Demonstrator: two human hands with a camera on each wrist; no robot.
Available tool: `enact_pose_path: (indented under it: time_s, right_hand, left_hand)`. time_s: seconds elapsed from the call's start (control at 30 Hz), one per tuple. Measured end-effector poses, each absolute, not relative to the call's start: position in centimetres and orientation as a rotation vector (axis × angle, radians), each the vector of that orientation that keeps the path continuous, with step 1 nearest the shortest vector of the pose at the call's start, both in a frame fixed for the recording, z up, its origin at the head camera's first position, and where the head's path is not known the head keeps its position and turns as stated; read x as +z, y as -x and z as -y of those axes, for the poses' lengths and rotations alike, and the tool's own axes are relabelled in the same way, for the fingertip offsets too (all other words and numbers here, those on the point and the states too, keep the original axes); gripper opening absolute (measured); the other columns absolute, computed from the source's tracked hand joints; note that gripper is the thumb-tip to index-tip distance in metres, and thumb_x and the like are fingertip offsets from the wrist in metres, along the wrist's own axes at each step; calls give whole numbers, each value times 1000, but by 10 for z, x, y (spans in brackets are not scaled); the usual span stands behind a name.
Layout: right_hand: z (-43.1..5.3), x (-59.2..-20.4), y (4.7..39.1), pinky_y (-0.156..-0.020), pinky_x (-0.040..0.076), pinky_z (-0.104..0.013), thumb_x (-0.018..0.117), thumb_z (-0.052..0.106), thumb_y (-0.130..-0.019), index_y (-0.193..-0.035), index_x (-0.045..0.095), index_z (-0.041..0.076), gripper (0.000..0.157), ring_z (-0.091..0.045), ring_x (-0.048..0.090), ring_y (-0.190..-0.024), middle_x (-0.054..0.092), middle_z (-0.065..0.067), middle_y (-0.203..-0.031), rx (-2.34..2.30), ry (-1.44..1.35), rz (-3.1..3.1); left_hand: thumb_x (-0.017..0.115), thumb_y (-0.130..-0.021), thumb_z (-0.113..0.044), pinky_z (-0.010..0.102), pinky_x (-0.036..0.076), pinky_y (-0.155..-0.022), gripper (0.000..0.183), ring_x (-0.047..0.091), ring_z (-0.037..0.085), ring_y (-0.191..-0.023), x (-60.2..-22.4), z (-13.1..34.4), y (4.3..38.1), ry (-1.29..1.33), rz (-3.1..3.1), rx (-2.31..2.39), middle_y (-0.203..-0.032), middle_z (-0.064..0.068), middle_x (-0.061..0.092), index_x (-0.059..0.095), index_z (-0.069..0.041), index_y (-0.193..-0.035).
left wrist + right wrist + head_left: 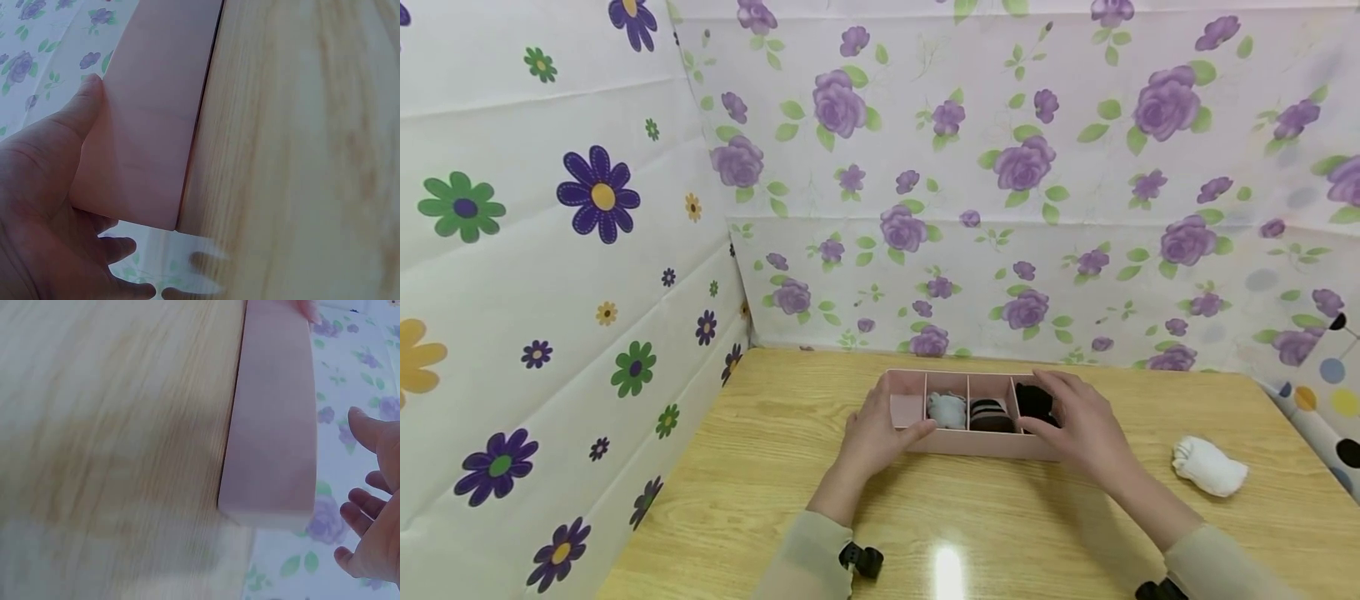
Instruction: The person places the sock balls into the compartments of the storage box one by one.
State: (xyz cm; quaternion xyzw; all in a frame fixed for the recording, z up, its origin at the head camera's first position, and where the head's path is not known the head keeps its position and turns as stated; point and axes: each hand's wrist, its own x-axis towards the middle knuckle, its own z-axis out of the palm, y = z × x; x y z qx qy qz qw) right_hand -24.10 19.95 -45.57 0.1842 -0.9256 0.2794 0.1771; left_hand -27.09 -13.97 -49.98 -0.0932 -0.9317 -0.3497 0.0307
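Observation:
A pink divided box [977,443] stands on the wooden table. My left hand [872,437] is at its left end, with the thumb on the front rim and fairly straight fingers along the end wall. At the right end, my right hand [1086,421] hovers with spread fingers; in the right wrist view it is apart from the box. The leftmost compartment holds nothing. To its right sit a light grey rolled sock [947,410], a dark striped rolled sock [991,416] and a black rolled bundle [1036,402], partly hidden by the right hand.
A white rolled sock [1210,467] lies on the table [790,417], right of my right hand. Flowered cloth [925,167] stands behind the table, with another flowered cloth [550,275] on the left. Wrist cameras [862,560] are strapped at both sleeves.

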Motion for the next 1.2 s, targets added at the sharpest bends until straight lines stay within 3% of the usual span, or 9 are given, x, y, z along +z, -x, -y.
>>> enact_pose_path:
  time_s: [0.4, 0.7, 0.97, 1.2]
  right_hand:
    - [-246, -464, 223, -102, 39, -82, 92, 31, -94, -158, 56, 1, 80, -62, 52, -132, 58, -33, -150, 748, -434, 2577]
    - [-283, -469, 214, -99, 41, -81, 92, 29, -93, -159, 54, -2, 82, -64, 51, -130, 56, -36, -150, 705, -354, 2598]
    - [-321, -477, 213, -124, 16, -78, 90, 31, -96, -159, 51, -6, 82, -68, 49, -132, 54, -42, -150, 704, -353, 2638]
    - [-348, -488, 213, -109, 33, -83, 88, 36, -97, -159, 49, -7, 85, -68, 47, -132, 52, -43, -152, 690, -276, 2691]
  left_hand:
    - [75, -95, -73, 77, 23, -124, 122, 41, 42, -158, -500, 138, 270, 284, 2870, -1083, -178, 19, 31, 12, -9, -178]
    - [75, -94, -75, 77, 23, -124, 124, 41, 42, -158, -501, 139, 272, 289, 2876, -1071, -178, 19, 31, 12, -8, -178]
    - [75, -94, -75, 77, 22, -124, 125, 40, 41, -159, -499, 138, 271, 280, 2879, -1059, -178, 19, 30, 12, -8, -178]
    - [75, -94, -73, 77, 23, -124, 124, 41, 41, -159, -499, 138, 271, 277, 2878, -1052, -178, 19, 31, 12, -8, -178]
